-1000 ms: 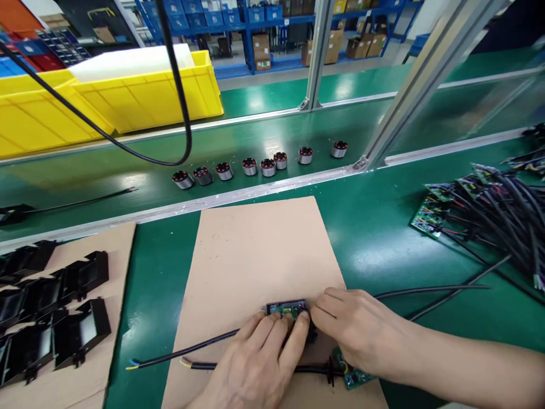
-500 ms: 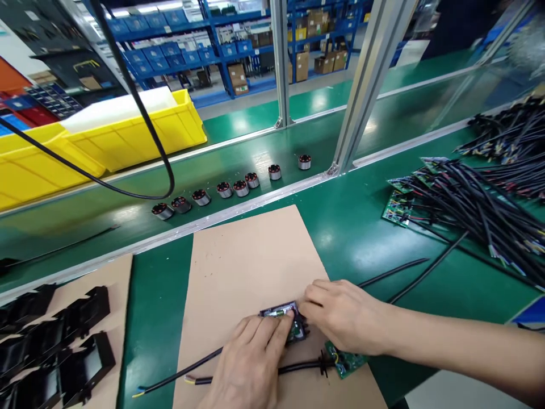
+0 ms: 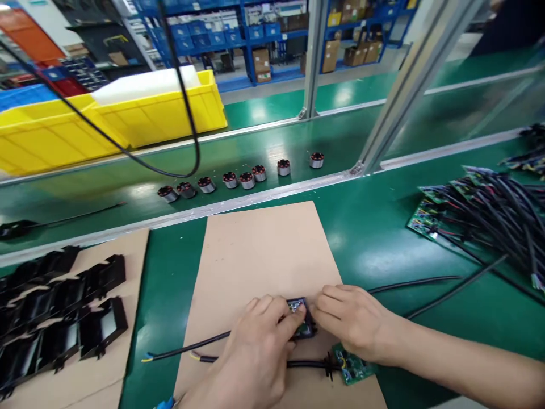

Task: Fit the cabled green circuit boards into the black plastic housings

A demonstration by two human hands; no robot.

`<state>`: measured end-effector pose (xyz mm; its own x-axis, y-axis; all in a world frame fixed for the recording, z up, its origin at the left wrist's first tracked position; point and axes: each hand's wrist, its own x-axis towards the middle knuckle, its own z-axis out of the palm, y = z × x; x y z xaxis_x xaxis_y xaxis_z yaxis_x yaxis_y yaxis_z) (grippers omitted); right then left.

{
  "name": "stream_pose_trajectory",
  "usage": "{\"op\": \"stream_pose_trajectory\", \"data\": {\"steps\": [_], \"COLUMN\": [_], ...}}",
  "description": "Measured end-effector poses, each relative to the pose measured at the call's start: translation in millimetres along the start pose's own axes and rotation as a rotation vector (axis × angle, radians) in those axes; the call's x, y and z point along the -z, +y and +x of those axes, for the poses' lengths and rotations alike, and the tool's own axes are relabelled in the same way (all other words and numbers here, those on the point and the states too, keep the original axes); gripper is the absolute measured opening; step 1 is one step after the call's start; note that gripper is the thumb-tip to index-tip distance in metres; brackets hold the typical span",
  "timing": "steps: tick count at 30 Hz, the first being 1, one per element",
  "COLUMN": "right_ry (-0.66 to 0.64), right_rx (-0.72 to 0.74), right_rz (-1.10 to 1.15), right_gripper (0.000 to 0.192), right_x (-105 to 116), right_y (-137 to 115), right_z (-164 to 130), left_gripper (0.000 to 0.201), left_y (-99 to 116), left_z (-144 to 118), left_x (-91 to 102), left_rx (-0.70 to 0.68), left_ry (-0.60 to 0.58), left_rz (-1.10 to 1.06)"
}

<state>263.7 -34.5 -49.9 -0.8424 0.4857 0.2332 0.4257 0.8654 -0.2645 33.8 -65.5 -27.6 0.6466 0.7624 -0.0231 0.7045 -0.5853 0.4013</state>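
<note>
Both hands meet over a small black case (image 3: 303, 319) with a green board inside, lying near the front edge of the cardboard sheet (image 3: 264, 255) on the green worktop (image 3: 374, 227). The left hand (image 3: 255, 355) has slid further over the case than a second ago, so less of the board shows – its fingers (image 3: 293, 319) are curled and pressing on top, while the right hand (image 3: 349, 326) pinches the case's right edge. That suggests the board is being seated deeper. A second circuit board (image 3: 355, 366) lies just in front of the right hand, untouched, with black cables (image 3: 213, 343) running left from it. Black plastic housings (image 3: 63, 312) sit well apart at left – small motors (image 3: 242, 177) line the conveyor beyond
</note>
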Motion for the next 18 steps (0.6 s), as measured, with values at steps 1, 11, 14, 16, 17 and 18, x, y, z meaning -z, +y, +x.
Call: {"op": "stream_pose_trajectory", "data": {"steps": [1,11,14,16,17,18], "right_ry": [0.007,0.031,0.088,0.130,0.147,0.155], "right_rx": [-0.019,-0.130,-0.095,-0.042,-0.015,0.003], "right_rz": [0.026,0.136,0.113,0.062,0.034,0.014], "right_gripper": [0.025,0.030,0.029,0.030,0.031,0.031], "right_x": [-2,-2,-4,-6,-7,-8], "right_y": [2,2,0,0,0,0], "right_z": [-2,-2,-4,-5,-5,-5], "left_gripper": [0.051,0.042,0.048,0.052,0.052,0.051], "left_y": [-2,0,5,8,9,11], "left_z": [-2,-10,-7,-5,-4,-3], "left_x": [0.5,-3.6,-4.6,-7.6,-9.3,-10.7], "left_rx": [0.007,0.041,0.025,0.013,0.012,0.009], "left_ry": [0.033,0.059,-0.010,-0.022,-0.028,-0.035], "left_rz": [-0.087,-0.091,0.070,0.171,0.210,0.236]}}
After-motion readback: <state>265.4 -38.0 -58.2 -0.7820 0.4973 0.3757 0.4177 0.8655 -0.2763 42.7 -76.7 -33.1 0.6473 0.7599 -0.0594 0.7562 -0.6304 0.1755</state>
